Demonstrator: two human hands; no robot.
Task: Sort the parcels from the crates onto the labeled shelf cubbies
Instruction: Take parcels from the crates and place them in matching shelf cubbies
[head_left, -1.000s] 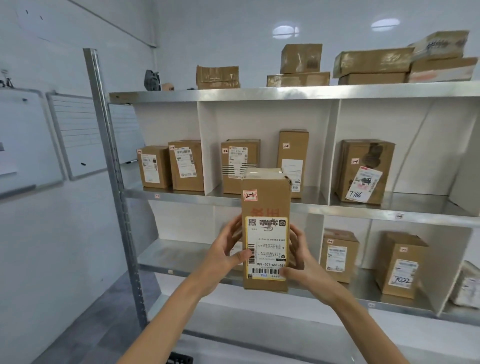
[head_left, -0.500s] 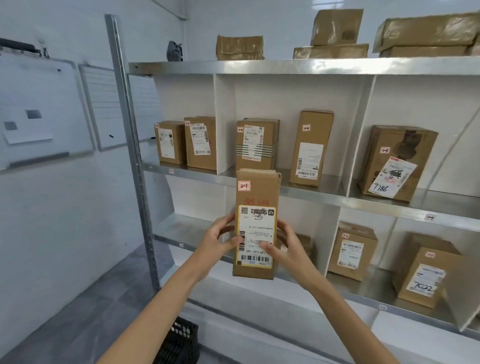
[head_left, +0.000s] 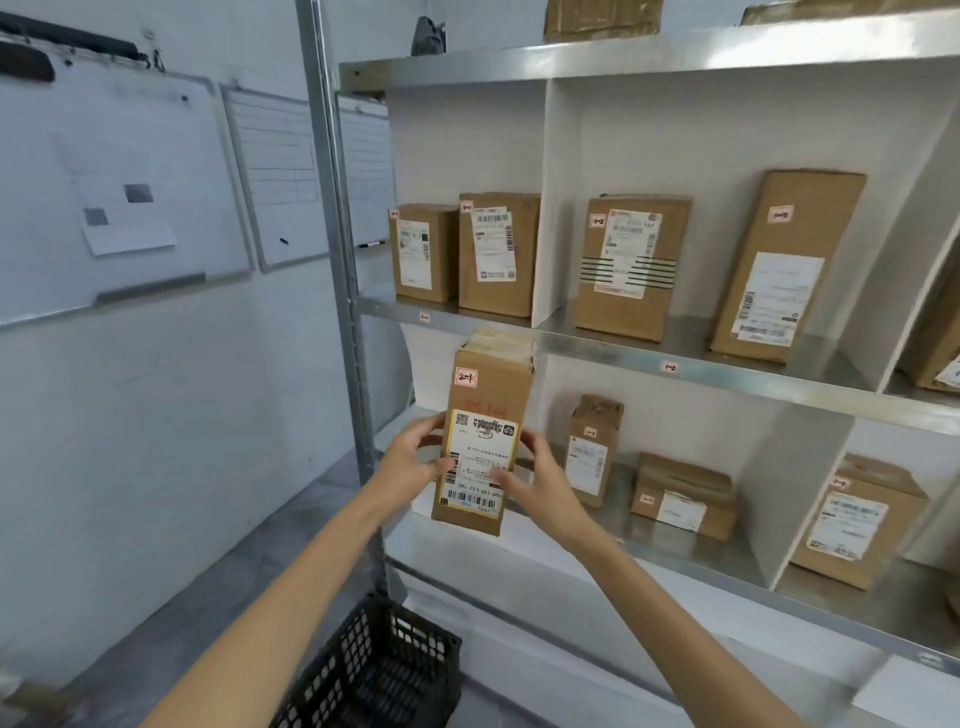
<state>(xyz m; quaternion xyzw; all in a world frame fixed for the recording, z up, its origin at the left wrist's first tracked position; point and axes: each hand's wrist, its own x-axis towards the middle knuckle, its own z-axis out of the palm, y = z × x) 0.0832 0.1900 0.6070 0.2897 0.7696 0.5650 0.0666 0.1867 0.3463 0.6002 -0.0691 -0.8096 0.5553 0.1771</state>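
Holding a tall cardboard parcel (head_left: 485, 400) upright in both hands, in the air in front of the lower-left cubby (head_left: 421, 374) of the metal shelf (head_left: 597, 349). Left hand (head_left: 410, 462) grips the parcel's left edge, thumb pressed on the front shipping label (head_left: 480, 457), fingers (head_left: 423, 423) curled round the side. Right hand (head_left: 543, 483) grips the right edge, thumb on the label's lower part, its fingers wrapped behind the box. Parcel sits between the two hands with its lower half in the grip and its upper half free. Its top overlaps the front lip of the shelf board above. Small tag (head_left: 466, 377) reading 2-1 at the parcel's top-left front corner. Black plastic crate (head_left: 384, 670) on the floor under the arms, beside the shelf post (head_left: 337, 260). Other parcels (head_left: 498, 254) stand in cubbies above and to the right.
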